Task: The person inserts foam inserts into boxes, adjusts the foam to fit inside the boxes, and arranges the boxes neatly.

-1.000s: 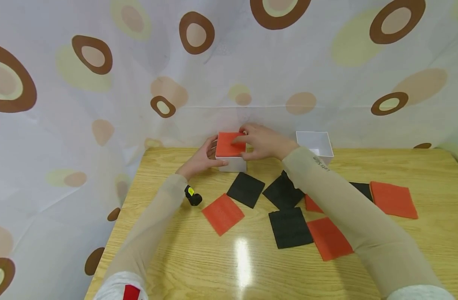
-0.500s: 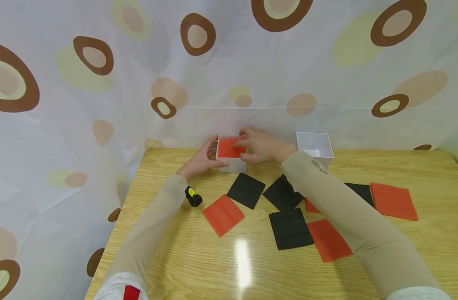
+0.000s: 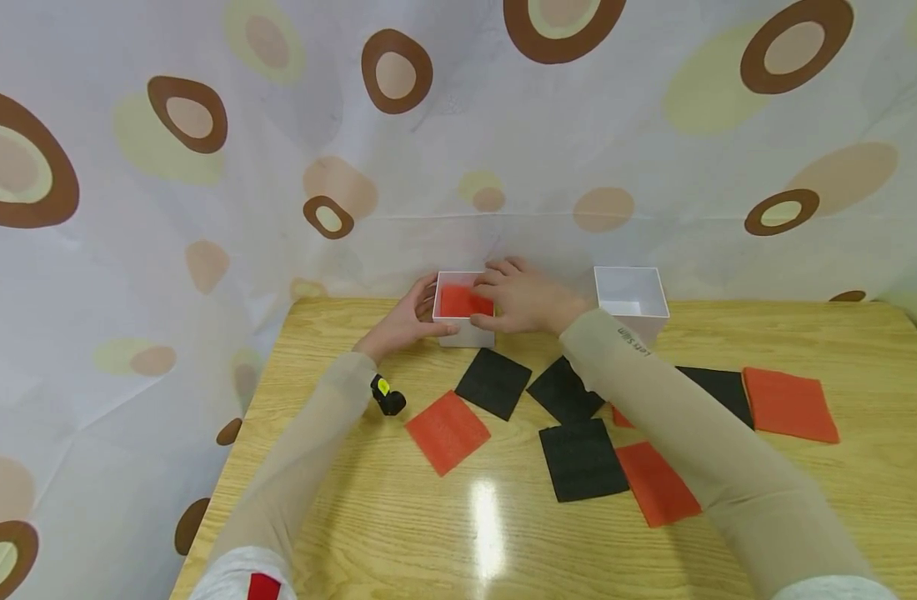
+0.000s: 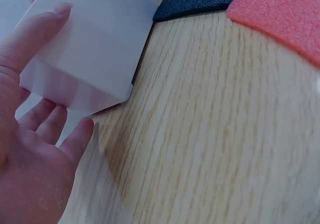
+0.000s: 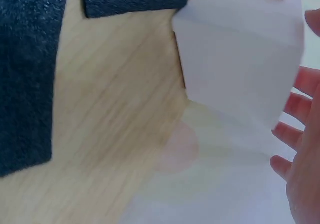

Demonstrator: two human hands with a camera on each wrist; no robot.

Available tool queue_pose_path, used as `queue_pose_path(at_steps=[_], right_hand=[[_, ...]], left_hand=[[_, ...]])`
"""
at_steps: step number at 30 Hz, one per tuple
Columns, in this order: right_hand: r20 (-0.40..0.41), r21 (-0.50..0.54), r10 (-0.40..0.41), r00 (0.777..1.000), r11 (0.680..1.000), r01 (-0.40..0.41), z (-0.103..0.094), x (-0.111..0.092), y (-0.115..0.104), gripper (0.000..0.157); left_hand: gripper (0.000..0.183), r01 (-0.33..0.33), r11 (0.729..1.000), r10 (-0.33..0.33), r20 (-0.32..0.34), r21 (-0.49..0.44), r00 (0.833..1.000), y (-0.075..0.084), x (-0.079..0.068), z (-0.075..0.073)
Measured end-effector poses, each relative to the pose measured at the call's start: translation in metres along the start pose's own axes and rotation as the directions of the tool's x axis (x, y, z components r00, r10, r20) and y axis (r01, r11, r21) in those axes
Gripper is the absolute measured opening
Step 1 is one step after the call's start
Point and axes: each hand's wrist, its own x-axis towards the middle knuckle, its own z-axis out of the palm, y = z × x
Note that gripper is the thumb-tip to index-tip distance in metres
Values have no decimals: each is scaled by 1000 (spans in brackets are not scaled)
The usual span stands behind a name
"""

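A white open-topped box (image 3: 473, 337) stands at the table's back edge, with a red foam square (image 3: 458, 302) lying inside it below the rim. My left hand (image 3: 402, 323) grips the box from its left; in the left wrist view the thumb lies on one wall of the box (image 4: 100, 44) and the fingers reach along another. Over the box's right rim, my right hand (image 3: 529, 298) has its fingers spread, the tips reaching above the red square. The right wrist view shows those fingers at the box's upper edge, while the square inside is hidden there.
A second white box (image 3: 629, 292) stands to the right. Several loose foam squares lie on the wooden table (image 3: 398, 533), among them a black one (image 3: 493, 383) and a red one (image 3: 448, 432). A small black device (image 3: 387, 395) is beside the left wrist. A patterned curtain (image 3: 443, 167) hangs behind.
The red square has gone from level with the box's rim to lower inside. My right hand has drawn back slightly, its fingers straighter; the left hand has stayed on the box.
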Motion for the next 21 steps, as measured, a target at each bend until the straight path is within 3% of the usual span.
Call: queue_pose_path(at_steps=[9, 21], right_hand=[[-53, -34, 0, 999, 999, -2, 18, 4, -5, 71], [-39, 27, 18, 999, 999, -17, 20, 8, -10, 70]], left_hand=[[100, -13, 1000, 13, 11, 4, 1000, 2, -4, 0], [99, -8, 1000, 8, 15, -5, 1000, 5, -5, 1]])
